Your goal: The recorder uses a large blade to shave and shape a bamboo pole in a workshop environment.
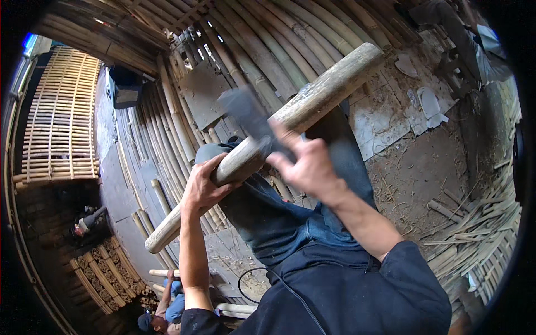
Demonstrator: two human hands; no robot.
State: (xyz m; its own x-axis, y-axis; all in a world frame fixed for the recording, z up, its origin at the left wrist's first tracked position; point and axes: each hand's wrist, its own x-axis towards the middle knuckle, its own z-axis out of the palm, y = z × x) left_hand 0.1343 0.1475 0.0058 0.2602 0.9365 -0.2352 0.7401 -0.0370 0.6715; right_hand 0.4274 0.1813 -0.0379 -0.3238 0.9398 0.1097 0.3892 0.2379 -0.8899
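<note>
A thick, pale bamboo pole (329, 86) lies across my denim-covered thighs, slanting from lower left to upper right. My left hand (202, 185) is wrapped round its lower part. Closed round a dark handle, my right hand (310, 164) is over the middle of the pole, holding a broad-bladed knife (244, 114), cleaver-like in outline. The blade points up and left and is smeared by motion. Whether its edge touches the bamboo I cannot tell.
Long bamboo poles (268, 61) cover the floor ahead. Split strips (474, 240) are heaped at right, near pale sheets (385, 125). A bamboo lattice (61, 111) stands at far left. Another person (167, 312) works at lower left beside stacked bamboo (106, 276). A thin black cable (290, 287) crosses my shirt.
</note>
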